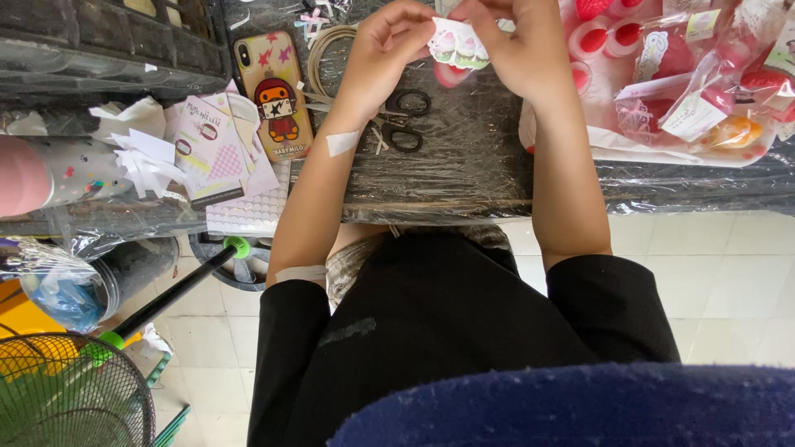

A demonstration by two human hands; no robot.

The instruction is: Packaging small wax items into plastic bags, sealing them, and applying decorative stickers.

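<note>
We hold a small paper tag (458, 43) between both hands at the far edge of the surface (472, 157), which is wrapped in clear plastic film. Our left hand (385, 45) pinches the tag's left end, fingers (411, 33) closed on the paper. Our right hand (517, 45) grips its right end from above, its fingers curled shut on it too. The tag is white with pink and green printing and a scalloped edge.

Just below our left fingers lie black-handled scissors (404, 120) flat on the surface. To the left of them sits a phone (275, 91) in a yellow case with stars and a cartoon figure, and beside that a coil of thin cord (327, 45). Farther left there are paper cards and cut strips (207, 145). A strip of white tape (341, 142) sticks to our left wrist.

To the right of our right fingers is a heap of clear bags with red and pink items (687, 74). On the floor at lower left stands a fan (70, 397).
</note>
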